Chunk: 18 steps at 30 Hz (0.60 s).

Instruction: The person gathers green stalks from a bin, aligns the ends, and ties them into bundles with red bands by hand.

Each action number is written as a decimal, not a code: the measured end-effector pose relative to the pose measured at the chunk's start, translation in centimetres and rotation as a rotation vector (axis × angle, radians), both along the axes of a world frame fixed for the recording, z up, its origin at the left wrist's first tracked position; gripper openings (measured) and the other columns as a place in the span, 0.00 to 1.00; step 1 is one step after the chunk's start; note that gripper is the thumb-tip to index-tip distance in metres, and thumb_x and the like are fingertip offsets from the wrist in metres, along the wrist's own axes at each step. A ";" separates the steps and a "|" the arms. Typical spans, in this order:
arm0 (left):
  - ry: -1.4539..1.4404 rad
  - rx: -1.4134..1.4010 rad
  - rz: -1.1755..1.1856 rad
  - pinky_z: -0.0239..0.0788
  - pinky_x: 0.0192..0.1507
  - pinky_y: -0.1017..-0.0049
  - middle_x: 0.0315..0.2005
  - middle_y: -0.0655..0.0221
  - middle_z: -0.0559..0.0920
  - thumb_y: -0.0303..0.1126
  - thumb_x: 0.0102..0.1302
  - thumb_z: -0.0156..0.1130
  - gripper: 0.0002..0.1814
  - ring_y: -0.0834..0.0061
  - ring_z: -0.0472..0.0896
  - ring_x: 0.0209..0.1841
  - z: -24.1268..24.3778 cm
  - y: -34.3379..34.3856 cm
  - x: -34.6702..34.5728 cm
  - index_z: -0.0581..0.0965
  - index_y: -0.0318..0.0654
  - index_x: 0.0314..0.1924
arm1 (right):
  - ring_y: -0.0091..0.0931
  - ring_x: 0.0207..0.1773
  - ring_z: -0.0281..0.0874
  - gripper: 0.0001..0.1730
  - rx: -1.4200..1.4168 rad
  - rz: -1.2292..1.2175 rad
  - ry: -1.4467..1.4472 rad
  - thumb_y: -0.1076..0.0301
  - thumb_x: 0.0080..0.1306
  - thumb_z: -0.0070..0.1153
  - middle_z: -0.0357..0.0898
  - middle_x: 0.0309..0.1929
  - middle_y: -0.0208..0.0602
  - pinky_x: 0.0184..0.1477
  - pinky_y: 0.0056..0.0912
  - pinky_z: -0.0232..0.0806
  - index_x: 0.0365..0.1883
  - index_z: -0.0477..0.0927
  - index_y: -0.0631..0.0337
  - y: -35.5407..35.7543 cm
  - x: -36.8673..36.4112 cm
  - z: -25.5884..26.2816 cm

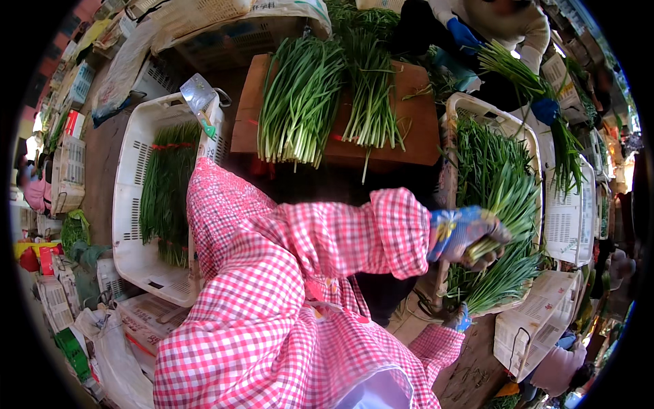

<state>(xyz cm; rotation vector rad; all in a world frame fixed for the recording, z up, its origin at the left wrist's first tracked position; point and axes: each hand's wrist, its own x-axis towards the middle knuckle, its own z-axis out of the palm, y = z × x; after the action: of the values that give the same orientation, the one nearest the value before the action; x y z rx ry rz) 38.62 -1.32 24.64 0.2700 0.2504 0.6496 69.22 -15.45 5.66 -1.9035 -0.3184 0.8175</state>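
My left hand [477, 240], in a patterned work glove, reaches across to the right with its fingers shut around a bunch of garlic chives [511, 204], above a white plastic crate [449, 120] of loose greens. Lower down, at that crate's near corner, my right hand [460, 319] grips the gathered end of another chive bunch [498, 286]; the sleeve and leaves partly hide its fingers. Before me, two piles of chives, a thick one [301, 102] and a thinner one [370, 92], lie on a brown wooden board [419, 102], stem ends towards me.
To the left, a white crate [125, 204] holds chives tied with red bands [171, 145]. A cleaver [198, 94] with a green-ended handle rests on its corner. At upper right, a co-worker in blue gloves [545, 111] holds greens. More crates [534, 317] stand at the right.
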 end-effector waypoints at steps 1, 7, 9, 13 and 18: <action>0.055 0.049 0.001 0.70 0.17 0.79 0.23 0.70 0.77 0.34 0.60 0.57 0.08 0.80 0.75 0.19 2.1 0.9 -2.0 0.72 0.39 0.32 | 0.24 0.21 0.70 0.11 -0.001 0.003 0.018 0.63 0.59 0.53 0.75 0.28 0.34 0.20 0.26 0.65 0.35 0.74 0.61 0.2 -0.5 0.5; 0.152 0.293 0.251 0.74 0.20 0.80 0.27 0.66 0.78 0.33 0.62 0.55 0.10 0.79 0.78 0.22 7.3 2.0 -15.5 0.71 0.35 0.38 | 0.25 0.24 0.72 0.10 0.002 0.023 0.058 0.64 0.60 0.52 0.76 0.31 0.35 0.24 0.27 0.67 0.34 0.75 0.62 0.6 -1.7 2.1; 0.268 0.331 0.392 0.75 0.21 0.80 0.29 0.65 0.79 0.34 0.63 0.53 0.10 0.78 0.78 0.24 7.6 1.2 -20.0 0.72 0.35 0.40 | 0.26 0.25 0.73 0.10 -0.001 0.013 0.097 0.66 0.59 0.53 0.76 0.30 0.34 0.24 0.27 0.68 0.36 0.74 0.61 0.4 -1.1 1.4; 0.331 0.360 0.654 0.74 0.21 0.81 0.29 0.66 0.79 0.34 0.64 0.52 0.11 0.78 0.78 0.25 3.9 0.5 -27.5 0.72 0.34 0.41 | 0.27 0.28 0.74 0.14 -0.042 -0.001 0.174 0.69 0.58 0.54 0.76 0.29 0.33 0.26 0.28 0.68 0.43 0.72 0.61 0.9 1.0 0.1; 0.496 -0.045 0.826 0.72 0.23 0.80 0.28 0.69 0.78 0.35 0.63 0.54 0.10 0.80 0.77 0.25 -10.0 -0.6 -31.0 0.72 0.36 0.39 | 0.30 0.37 0.76 0.19 -0.080 0.082 0.094 0.69 0.59 0.53 0.76 0.38 0.38 0.35 0.32 0.72 0.48 0.70 0.65 0.9 -0.9 2.7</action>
<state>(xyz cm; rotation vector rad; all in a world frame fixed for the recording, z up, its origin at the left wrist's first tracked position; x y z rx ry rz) 7.62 -1.92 14.67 0.2789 0.8769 1.3885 68.34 -14.59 8.33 -1.9288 -0.3120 0.9843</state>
